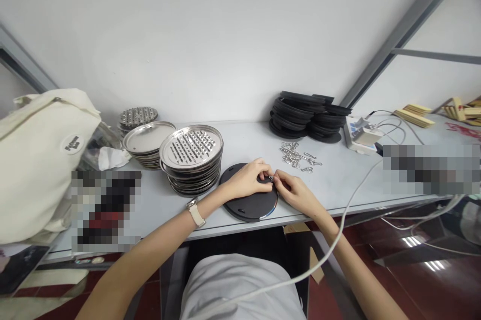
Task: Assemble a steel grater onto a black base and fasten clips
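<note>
A round black disc (250, 208) lies flat near the table's front edge, partly covered by my hands. My left hand (248, 178) rests over it, thumb and fingers closing at its right side. A small shiny metal clasp (271, 178) sits between the fingertips of both hands. From the right, my right hand (295, 192) pinches at that clasp, its fingertips by the disc's rim. Exactly how the clasp meets the disc is hidden by fingers. Behind the hands lies a loose pile of similar small metal clasps (291, 153).
Left stand stacks of round metal grater plates (191, 147) and smooth metal discs (150, 137). Black discs (296, 112) are piled at the back. A power strip (361, 134) sits right, and a white cable (343, 220) crosses before my right forearm. A cream bag (41, 160) stands left.
</note>
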